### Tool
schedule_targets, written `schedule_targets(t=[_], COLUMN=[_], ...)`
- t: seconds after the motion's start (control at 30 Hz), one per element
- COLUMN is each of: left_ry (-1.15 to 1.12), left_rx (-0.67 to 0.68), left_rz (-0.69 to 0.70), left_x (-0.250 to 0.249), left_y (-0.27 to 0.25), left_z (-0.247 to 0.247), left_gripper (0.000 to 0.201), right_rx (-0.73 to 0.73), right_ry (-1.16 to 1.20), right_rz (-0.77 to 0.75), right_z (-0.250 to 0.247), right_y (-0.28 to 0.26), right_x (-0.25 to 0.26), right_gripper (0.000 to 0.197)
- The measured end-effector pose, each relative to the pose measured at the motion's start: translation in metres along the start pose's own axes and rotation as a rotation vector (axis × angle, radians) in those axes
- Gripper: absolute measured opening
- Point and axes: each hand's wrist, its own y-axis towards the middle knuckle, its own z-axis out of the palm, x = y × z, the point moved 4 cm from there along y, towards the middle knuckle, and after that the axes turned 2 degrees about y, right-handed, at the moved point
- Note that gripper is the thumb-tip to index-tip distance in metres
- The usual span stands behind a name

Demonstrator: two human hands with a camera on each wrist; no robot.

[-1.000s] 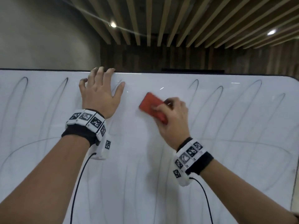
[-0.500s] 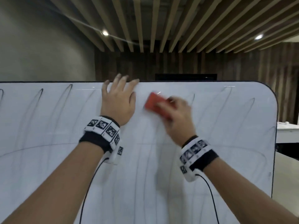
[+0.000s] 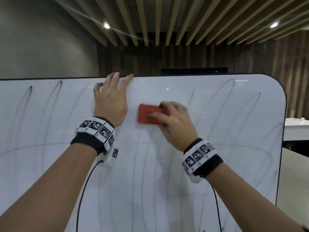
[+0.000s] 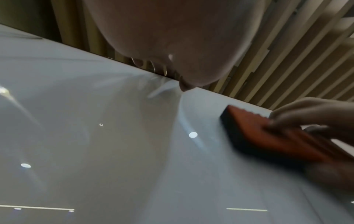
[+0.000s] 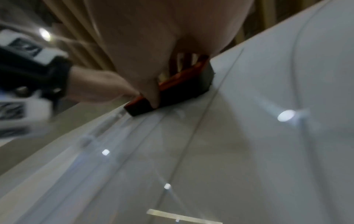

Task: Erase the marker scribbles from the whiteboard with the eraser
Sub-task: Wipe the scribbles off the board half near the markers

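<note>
A white whiteboard (image 3: 217, 164) fills the head view, with dark looping marker scribbles (image 3: 222, 91) left and right of a wiped patch in the upper middle. My right hand (image 3: 172, 121) grips a red eraser (image 3: 148, 115) with a dark felt underside (image 5: 205, 75) and presses it flat on the board (image 5: 268, 136). My left hand (image 3: 111, 96) lies flat on the board near its top edge, fingers straight, just left of the eraser (image 4: 268, 136). Scribbles (image 3: 27, 96) also run down the left side.
The board's dark rounded frame (image 3: 284, 104) ends at the right. Beyond it stands a white table (image 3: 296, 129). A slatted wooden ceiling and dark wall panels rise behind the board. Cables hang from both wristbands.
The eraser in my right hand has moved down and now lies level instead of tilted. The view has shifted left on the board, bringing its right edge in. My left hand stays pressed near the top edge.
</note>
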Motion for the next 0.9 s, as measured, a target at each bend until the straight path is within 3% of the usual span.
schedule_targets(t=[0.13, 0.2, 0.27, 0.33, 0.4, 0.43, 0.57, 0.6, 0.67, 0.8, 0.9], left_ry=[-0.038, -0.048, -0.050, -0.046, -0.039, -0.037, -0.046, -0.046, -0.045, -0.039, -0.029], left_rx=[0.017, 0.033, 0.057, 0.088, 0.116, 0.125, 0.113, 0.110, 0.111, 0.122, 0.139], left_rz=[0.008, 0.000, 0.012, 0.043, 0.074, 0.084, 0.082, 0.075, 0.060, 0.061, 0.058], left_x=[0.000, -0.001, 0.001, 0.006, 0.012, 0.014, 0.012, 0.011, 0.008, 0.008, 0.010], left_y=[-0.001, -0.001, 0.000, 0.001, 0.002, 0.002, 0.001, 0.001, 0.001, 0.003, 0.002], left_z=[0.001, 0.003, 0.001, -0.002, -0.005, -0.006, -0.005, -0.004, -0.002, -0.003, -0.006], left_gripper=[0.056, 0.059, 0.067, 0.073, 0.075, 0.075, 0.075, 0.075, 0.073, 0.072, 0.073], right_rx=[-0.400, -0.443, -0.296, -0.060, 0.030, -0.032, -0.439, -0.464, -0.361, 0.083, 0.156], right_ry=[0.051, 0.044, 0.058, 0.050, 0.006, 0.001, 0.056, 0.042, 0.034, 0.044, 0.043], right_rz=[0.589, 0.692, 0.477, 0.101, -0.055, 0.004, 0.668, 0.711, 0.539, -0.014, -0.102], right_z=[-0.056, -0.051, -0.021, 0.010, 0.008, -0.003, -0.053, -0.050, -0.019, 0.048, 0.040], right_y=[0.007, 0.004, 0.001, -0.011, -0.011, -0.004, 0.008, 0.007, -0.002, -0.060, -0.056], right_x=[-0.080, -0.074, -0.033, 0.010, 0.011, -0.004, -0.076, -0.072, -0.036, 0.060, 0.057], right_gripper=[0.049, 0.050, 0.048, 0.040, 0.037, 0.038, 0.049, 0.050, 0.052, 0.041, 0.039])
